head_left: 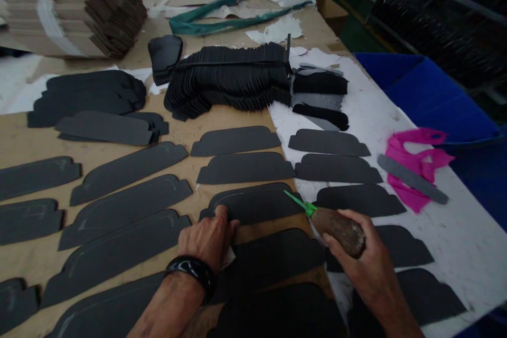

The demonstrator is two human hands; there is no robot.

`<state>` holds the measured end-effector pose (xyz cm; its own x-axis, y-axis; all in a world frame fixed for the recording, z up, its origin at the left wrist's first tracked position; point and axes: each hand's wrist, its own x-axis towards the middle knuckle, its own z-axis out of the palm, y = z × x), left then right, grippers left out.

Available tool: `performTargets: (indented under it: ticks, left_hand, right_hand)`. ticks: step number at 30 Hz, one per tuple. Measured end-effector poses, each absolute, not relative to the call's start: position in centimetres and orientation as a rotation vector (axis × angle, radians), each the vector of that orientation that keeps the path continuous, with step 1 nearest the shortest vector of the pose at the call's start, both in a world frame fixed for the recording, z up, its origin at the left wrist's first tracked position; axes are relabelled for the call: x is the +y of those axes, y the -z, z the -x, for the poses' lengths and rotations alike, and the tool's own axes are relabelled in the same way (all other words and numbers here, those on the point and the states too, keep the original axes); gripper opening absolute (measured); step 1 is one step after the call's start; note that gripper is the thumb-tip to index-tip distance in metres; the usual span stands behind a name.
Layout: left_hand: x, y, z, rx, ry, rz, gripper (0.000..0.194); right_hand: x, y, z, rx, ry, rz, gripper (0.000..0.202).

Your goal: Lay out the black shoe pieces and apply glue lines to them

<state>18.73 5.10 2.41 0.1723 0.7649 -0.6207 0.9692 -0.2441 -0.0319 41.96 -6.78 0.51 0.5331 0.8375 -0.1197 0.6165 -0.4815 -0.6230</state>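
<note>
My right hand (pixel 360 248) is wrapped around a brown, stained glue bottle (pixel 344 231) with a thin green nozzle (pixel 298 200). The nozzle tip points left, over the right end of a dark grey foam piece (pixel 253 202) with a stepped outline. A pale line runs along that piece's upper edge. On its left end rests the index finger of my left hand (pixel 208 235), thumb apart and the other fingers curled. A small whitish scrap (pixel 228 257) shows beneath that palm; what it is, I cannot make out. A black bangle (pixel 192 274) circles my left wrist.
Similar pieces lie in rows, some on the left, such as one piece (pixel 127 206), with pale lines. Behind are a black standing stack (pixel 233 76), a flat pile (pixel 89 92) and a tied cardboard bundle (pixel 71 13). A pink bag (pixel 414 169) and blue bin (pixel 435 95) are right.
</note>
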Motion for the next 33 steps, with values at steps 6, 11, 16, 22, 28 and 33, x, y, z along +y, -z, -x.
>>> performTargets:
  ticks: [6,11,16,22,28,33]
  left_hand:
    - [4.8,-2.3,-18.9,1.67,0.723,-2.096,0.03]
    - [4.8,-1.9,-18.7,1.662,0.695,-2.11,0.032]
    - [4.8,-2.0,-18.6,1.677,0.707,-2.092,0.034]
    - [4.8,-2.2,-18.5,1.667,0.701,-2.084,0.03]
    - [4.3,-2.0,-18.5,1.657,0.637,-2.105,0.028]
    - [4.0,-2.1,-18.4,1.631,0.598,-2.095,0.024]
  right_hand:
    - [-7.8,-0.4,-41.7,-1.158,-0.545,2.266,0.042]
    - [-8.5,-0.7,-41.7,-1.166,-0.538,2.283,0.042]
    - [-8.6,-0.5,-42.1,-1.098,-0.589,2.278,0.045]
    - [-7.8,-0.2,-41.8,-0.44,-1.002,1.825,0.051]
    - [-7.9,-0.1,-42.2,-0.194,-1.243,1.501,0.039]
    - [-8.1,0.1,-42.2,-0.126,-1.299,1.451,0.037]
